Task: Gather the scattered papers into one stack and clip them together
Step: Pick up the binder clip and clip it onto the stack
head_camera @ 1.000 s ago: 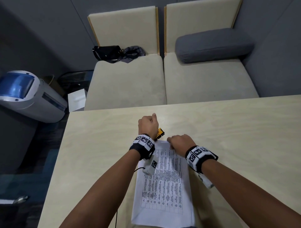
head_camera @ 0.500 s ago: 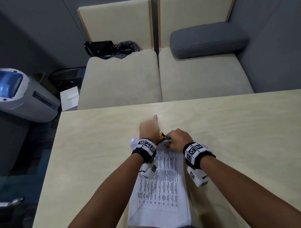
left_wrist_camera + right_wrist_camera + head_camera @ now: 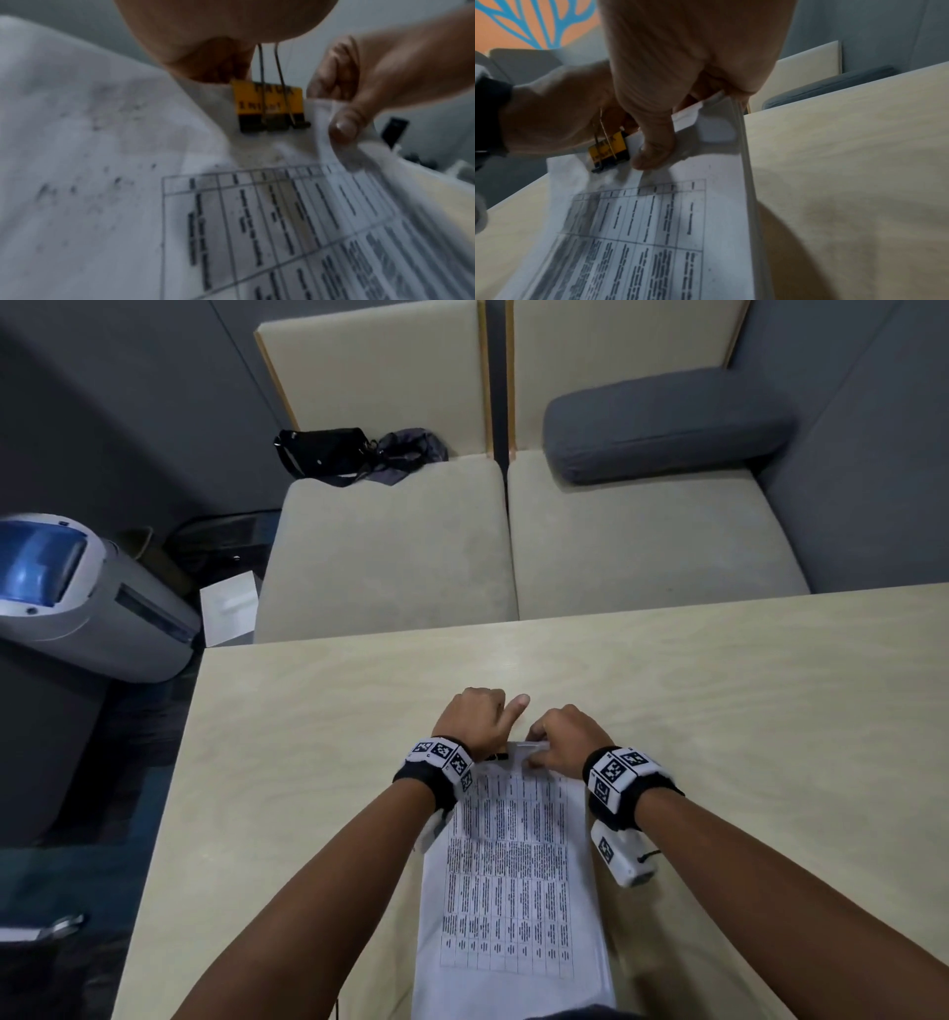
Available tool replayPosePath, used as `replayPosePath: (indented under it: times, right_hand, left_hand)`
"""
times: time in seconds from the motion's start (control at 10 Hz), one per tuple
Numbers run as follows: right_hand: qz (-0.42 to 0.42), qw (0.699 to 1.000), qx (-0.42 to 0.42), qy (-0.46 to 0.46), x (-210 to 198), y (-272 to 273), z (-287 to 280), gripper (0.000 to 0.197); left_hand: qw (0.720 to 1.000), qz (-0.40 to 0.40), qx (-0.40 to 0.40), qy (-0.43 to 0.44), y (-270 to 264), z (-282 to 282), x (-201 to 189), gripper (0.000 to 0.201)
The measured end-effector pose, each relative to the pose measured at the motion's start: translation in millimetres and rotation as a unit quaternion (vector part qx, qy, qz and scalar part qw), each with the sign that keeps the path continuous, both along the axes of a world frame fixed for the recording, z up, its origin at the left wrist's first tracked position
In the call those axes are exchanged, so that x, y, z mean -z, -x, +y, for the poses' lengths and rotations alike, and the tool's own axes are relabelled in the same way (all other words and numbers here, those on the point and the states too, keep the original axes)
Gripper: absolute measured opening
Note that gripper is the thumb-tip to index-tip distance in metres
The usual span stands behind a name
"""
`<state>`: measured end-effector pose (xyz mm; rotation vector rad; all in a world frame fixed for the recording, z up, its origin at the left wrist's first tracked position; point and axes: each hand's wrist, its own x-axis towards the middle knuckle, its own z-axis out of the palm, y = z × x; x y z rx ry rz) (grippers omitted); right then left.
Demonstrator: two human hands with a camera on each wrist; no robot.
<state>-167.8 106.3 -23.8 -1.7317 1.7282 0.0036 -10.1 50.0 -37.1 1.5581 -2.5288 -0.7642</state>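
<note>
On the surface (image 3: 308, 737) the left hand (image 3: 475, 724) pinches the wire handles of a yellow clip (image 3: 270, 104) seated on the far edge of the papers (image 3: 513, 891). Just right of it, the right hand (image 3: 562, 737) grips that edge, thumb (image 3: 343, 126) on top, fingers curled beneath, lifting it off the surface

An office meeting booth: a pale wooden table (image 3: 719, 711), 2 beige upholstered seats (image 3: 390, 546) at 12 o'clock, grey padded walls (image 3: 873, 454), a floor-standing appliance (image 3: 87, 603) at 10 o'clock.
</note>
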Motion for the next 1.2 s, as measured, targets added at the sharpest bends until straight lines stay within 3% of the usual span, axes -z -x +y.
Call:
replayPosePath:
  times: [0.1, 0.2, 0.3, 0.4, 0.5, 0.6, 0.7, 0.8, 0.9, 1.1, 1.2]
  right_hand:
    - [0.001, 1.0, 0.001, -0.004, -0.9, 6.1, 1.4, 0.027]
    - [0.002, 1.0, 0.027, 0.002, -2.7, 16.1, 2.5, 0.033]
    - [-0.003, 0.999, 0.053, -0.004, -3.6, 22.0, 5.7, 0.026]
    - [-0.038, 0.997, 0.062, -0.015, -4.2, 20.4, 11.3, 0.017]
    - [-0.089, 0.992, 0.083, -0.01, -11.1, 8.5, 12.5, 0.02]
    - [-0.114, 0.989, 0.089, 0.018, -14.7, -8.2, 8.6, 0.03]
    - [-0.141, 0.985, 0.089, 0.042, -19.7, -29.5, 4.3, 0.037]
    - [-0.069, 0.996, 0.025, 0.048, -20.6, -49.2, 3.9, 0.064]
    - [-0.043, 0.999, -0.017, 0.006, -17.5, -61.8, 13.7, 0.055]
    - [0.03, 0.992, -0.091, -0.08, 27.3, -43.7, 73.0, 0.041]
    - [0.029, 0.996, -0.019, -0.08, 88.7, 10.4, 118.7, 0.05]
  left_hand:
    - [0.993, 0.074, -0.026, -0.085, -23.6, 0.2, 3.0, 0.071]
    - [0.991, 0.026, -0.002, -0.131, -65.8, 2.4, 13.7, 0.056]
    - [0.982, 0.08, -0.041, -0.166, -107.7, 14.6, 28.9, 0.019]
    - [0.937, 0.204, -0.094, -0.268, -126.8, 42.9, 33.2, 0.013]
    - [0.906, 0.187, -0.109, -0.364, -132.6, 92.4, 43.6, 0.032]
    - [0.915, 0.187, -0.18, -0.309, -140.9, 131.2, 61.1, 0.066]
    - [0.924, 0.165, -0.272, -0.21, -160.6, 135.4, 61.4, 0.077]
    - [0.912, 0.116, -0.361, -0.154, -191.8, 112.6, 47.2, 0.042]
    - [0.89, 0.075, -0.428, -0.137, -243.1, 73.8, 33.4, 0.028]
    - [0.858, 0.024, -0.505, -0.085, -336.9, 8.2, -13.8, 0.025]
    - [0.847, 0.017, -0.527, -0.07, -360.6, -13.1, -25.8, 0.031]
